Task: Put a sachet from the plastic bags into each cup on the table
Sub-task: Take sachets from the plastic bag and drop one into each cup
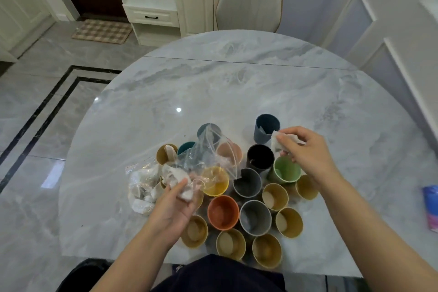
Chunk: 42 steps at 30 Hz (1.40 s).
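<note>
Several coloured cups stand clustered on the marble table [213, 83]. My right hand [305, 149] pinches a white sachet [277, 142] above the black cup [260, 156] and the green cup [285, 170], just in front of the dark blue cup [266, 128]. My left hand [173, 206] grips a clear plastic bag [208, 156] by its lower part, together with a white sachet [183, 193]. The bag lies over the yellow cup [215, 181]. A second bag of sachets [142, 185] sits left of the cups. A tan cup [166, 153] holds a sachet.
A blue and pink packet [431, 206] lies at the table's right edge. A pale chair [248, 0] stands beyond the far side. Orange [222, 212] and grey [254, 218] cups and several tan cups fill the near centre of the table.
</note>
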Motion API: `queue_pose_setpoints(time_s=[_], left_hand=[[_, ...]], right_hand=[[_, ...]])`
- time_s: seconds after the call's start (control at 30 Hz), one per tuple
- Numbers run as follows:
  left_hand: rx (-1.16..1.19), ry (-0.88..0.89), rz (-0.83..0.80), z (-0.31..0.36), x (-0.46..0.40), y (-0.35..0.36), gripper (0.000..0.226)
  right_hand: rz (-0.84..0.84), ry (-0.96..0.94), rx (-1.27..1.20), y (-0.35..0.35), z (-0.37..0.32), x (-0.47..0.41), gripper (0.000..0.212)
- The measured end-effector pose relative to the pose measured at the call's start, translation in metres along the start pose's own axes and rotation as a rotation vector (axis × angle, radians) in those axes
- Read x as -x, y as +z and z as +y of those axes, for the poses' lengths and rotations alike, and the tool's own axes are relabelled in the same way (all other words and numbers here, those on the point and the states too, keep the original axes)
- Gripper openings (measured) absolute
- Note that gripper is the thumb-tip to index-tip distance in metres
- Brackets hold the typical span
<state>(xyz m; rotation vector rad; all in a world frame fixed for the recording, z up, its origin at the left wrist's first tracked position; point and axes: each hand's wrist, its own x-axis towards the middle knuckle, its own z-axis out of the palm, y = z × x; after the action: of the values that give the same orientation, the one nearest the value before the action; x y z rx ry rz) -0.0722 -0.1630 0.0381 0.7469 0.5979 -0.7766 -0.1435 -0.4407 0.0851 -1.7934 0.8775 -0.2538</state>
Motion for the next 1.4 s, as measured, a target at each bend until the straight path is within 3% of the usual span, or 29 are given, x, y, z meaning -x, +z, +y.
queue_pose_setpoints(time_s=[0.2, 0.47, 0.57, 0.7, 0.77, 0.9, 1.07, 1.23, 1.4], left_hand=[[0.000, 0.014, 0.036, 0.004, 0.000, -0.009, 0.058], [-0.019, -0.016, 0.026, 0.003, 0.008, -0.004, 0.022], [-0.029, -0.014, 0.015, 0.004, 0.010, -0.003, 0.021], [-0.050, 0.004, 0.007, 0.005, 0.009, -0.003, 0.028], [-0.069, 0.027, -0.007, 0.005, 0.010, 0.000, 0.037], [-0.181, 0.079, -0.094, 0.004, 0.015, 0.009, 0.034], [-0.266, 0.146, -0.123, 0.006, 0.019, 0.016, 0.037], [-0.296, 0.182, -0.124, 0.009, 0.021, 0.018, 0.037], [-0.250, 0.196, -0.145, 0.014, 0.024, 0.018, 0.040]], right_hand=[[-0.067, 0.055, 0.310, 0.031, 0.046, -0.037, 0.020], [-0.178, 0.083, 0.440, 0.051, 0.057, -0.047, 0.031], [-0.123, 0.066, 0.404, 0.051, 0.045, -0.040, 0.028], [0.012, -0.092, 0.171, 0.047, -0.001, -0.010, 0.014], [-0.093, -0.181, 0.080, 0.043, -0.026, 0.014, 0.012], [-0.366, -0.239, 0.195, 0.041, -0.051, 0.051, 0.019], [-0.111, -0.432, 0.317, 0.039, -0.065, 0.067, 0.011], [-0.136, -0.399, 0.329, 0.039, -0.064, 0.073, 0.014], [0.063, -0.403, 0.184, 0.036, -0.062, 0.069, 0.017]])
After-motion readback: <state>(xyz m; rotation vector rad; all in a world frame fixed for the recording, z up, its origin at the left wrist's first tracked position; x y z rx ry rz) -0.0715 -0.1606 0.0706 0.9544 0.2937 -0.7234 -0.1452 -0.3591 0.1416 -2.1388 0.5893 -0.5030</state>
